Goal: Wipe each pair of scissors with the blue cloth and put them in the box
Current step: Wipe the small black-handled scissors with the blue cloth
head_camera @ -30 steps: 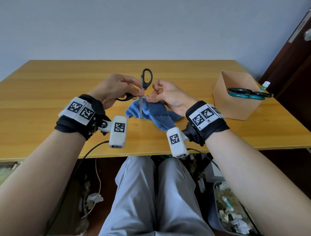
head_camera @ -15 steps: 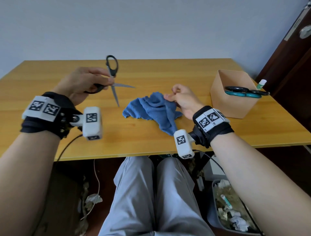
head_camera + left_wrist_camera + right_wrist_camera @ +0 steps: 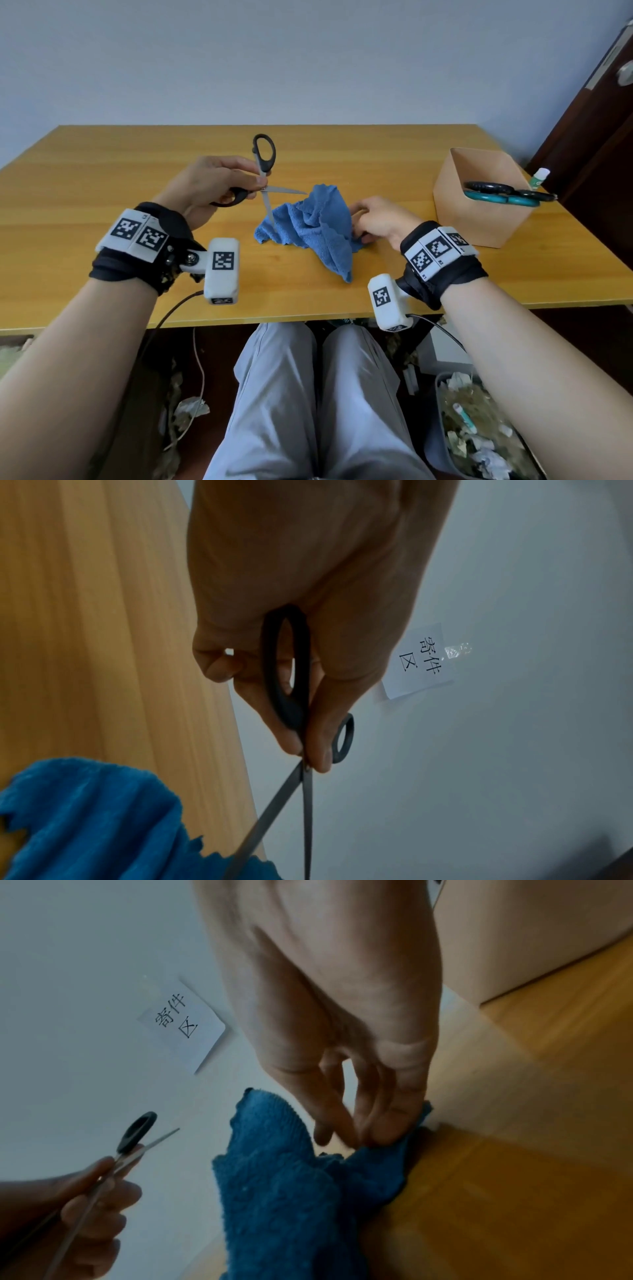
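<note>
My left hand (image 3: 219,185) grips black-handled scissors (image 3: 263,164) by the lower loop (image 3: 286,669), thumb near the pivot. Their blades are spread wide: one points right toward the cloth, the other points down at the cloth's left edge. The blue cloth (image 3: 315,226) lies bunched on the wooden table (image 3: 102,192). My right hand (image 3: 380,219) pinches the cloth's right side (image 3: 394,1153) between thumb and fingers. A cardboard box (image 3: 479,219) stands at the right with teal-and-black scissors (image 3: 503,197) lying across its top.
A small white bottle with a green label (image 3: 539,178) stands behind the box. A dark door (image 3: 599,154) borders the table's right end. A paper label (image 3: 421,661) is stuck on the wall. A bin of crumpled paper (image 3: 479,438) sits under the table.
The left hand, which had swung left with the scissors, has come back toward the cloth, blades still spread. The right hand stayed at the cloth's right side, holding it.
</note>
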Demonstrator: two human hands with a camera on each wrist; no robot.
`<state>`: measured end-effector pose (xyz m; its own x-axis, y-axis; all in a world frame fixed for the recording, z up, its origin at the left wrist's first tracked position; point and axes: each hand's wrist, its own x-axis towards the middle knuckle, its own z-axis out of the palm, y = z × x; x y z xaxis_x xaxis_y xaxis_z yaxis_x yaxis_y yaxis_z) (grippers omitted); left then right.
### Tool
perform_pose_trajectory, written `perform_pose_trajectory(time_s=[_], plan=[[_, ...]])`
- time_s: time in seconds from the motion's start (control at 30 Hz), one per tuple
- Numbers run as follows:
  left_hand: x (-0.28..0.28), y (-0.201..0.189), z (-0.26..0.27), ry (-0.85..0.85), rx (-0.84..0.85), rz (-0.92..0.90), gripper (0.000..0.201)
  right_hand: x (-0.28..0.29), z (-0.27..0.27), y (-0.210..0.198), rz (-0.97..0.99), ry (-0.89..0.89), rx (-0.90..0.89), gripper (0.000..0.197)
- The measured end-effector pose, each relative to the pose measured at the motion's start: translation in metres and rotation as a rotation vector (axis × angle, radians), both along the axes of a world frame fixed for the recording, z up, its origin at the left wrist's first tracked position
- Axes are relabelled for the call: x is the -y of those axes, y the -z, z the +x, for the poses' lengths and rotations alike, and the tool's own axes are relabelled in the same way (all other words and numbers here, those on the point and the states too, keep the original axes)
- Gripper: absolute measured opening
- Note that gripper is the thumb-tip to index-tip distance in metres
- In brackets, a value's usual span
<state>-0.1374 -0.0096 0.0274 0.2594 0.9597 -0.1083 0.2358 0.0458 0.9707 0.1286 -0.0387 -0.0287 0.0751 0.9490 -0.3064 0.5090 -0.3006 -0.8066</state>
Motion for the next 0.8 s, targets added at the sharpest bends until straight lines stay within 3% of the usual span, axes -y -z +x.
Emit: perform_pose_trajectory(time_s=[0.13,0.23,0.43,0.53,0.63,0.8], plan=[[0.001,0.004,0.011,-0.003,0.013,-0.024,0.009,0.002,-0.01,0.001,-0.028,-0.105,0.264,0.036],[0.004,0.003,0.018,0.004,0.019,-0.025,0.008,0.0,-0.013,0.004,-0.003,-0.048,0.356,0.016],[0.001,-0.004,0.017,-0.033,0.01,0.052,0.01,-0.005,-0.006,-0.012,0.392,0.389,0.022,0.018],[0.0,-0.003,0.017,-0.08,0.027,0.084,0.01,-0.006,-0.008,-0.027,0.526,0.476,-0.228,0.012],[0.0,-0.001,0.019,-0.067,0.003,0.085,0.009,-0.005,-0.017,-0.037,0.563,0.381,-0.3,0.011],[0.005,0.002,0.025,-0.017,-0.068,0.086,0.01,0.002,-0.041,-0.038,0.445,-0.047,-0.303,0.019]])
